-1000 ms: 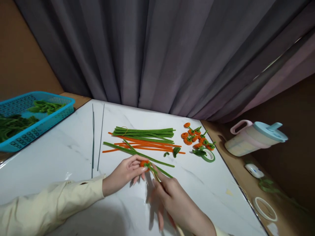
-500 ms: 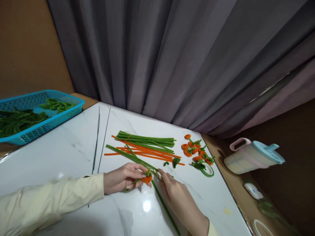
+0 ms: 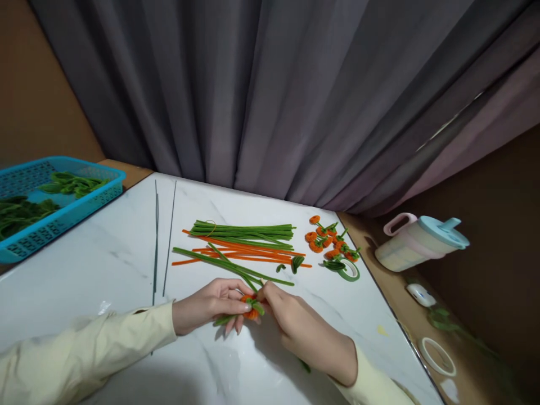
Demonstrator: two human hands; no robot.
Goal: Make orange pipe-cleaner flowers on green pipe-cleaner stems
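Between its thumb and fingers, my left hand [image 3: 219, 304] grips a small orange fuzzy pumpkin [image 3: 250, 312] made of pipe cleaner, with green pieces on top. A green strip [image 3: 224, 320] sticks out below those fingers. My right hand [image 3: 304, 326] is closed in a pinch at the pumpkin's right side; what its fingers hold is hidden. Just beyond the hands lie loose green pipe cleaners [image 3: 228, 263], some running toward my fingertips. Orange pipe cleaners [image 3: 248, 257] and a tied green bundle [image 3: 244, 231] lie behind them. A dark green leaf piece [image 3: 297, 263] rests at their right end.
Several finished orange pumpkins [image 3: 316, 246] cluster at the back right beside a roll of green tape [image 3: 350, 271]. A blue basket [image 3: 84, 194] of green pieces stands left. Thin dark wires [image 3: 169, 242] lie left of centre. A lidded cup [image 3: 417, 244] and white ring [image 3: 439, 356] are right.
The pumpkin has been turned in my left hand, so its green top faces right. My right fingers have come up against it. The view has shifted slightly.
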